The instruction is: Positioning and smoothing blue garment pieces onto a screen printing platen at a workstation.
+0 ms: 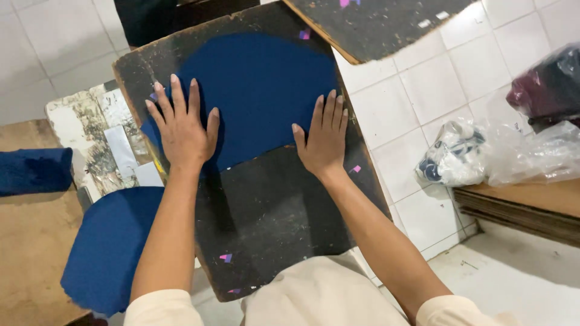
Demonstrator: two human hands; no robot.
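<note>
A dark blue rounded piece of cloth (260, 84) lies flat on a worn black board (272, 211) that rests on my lap. My left hand (181, 124) presses palm-down on the cloth's left edge, fingers spread. At the cloth's lower right edge my right hand (323, 139) lies flat too, fingers together, partly on the board. Neither hand grips anything.
A second blue rounded piece (109, 247) lies at the lower left, a folded blue cloth (33, 170) further left on a brown surface. Another black board (374, 24) sits at the top. Plastic bags (483, 154) rest on a wooden ledge at the right, over white tiles.
</note>
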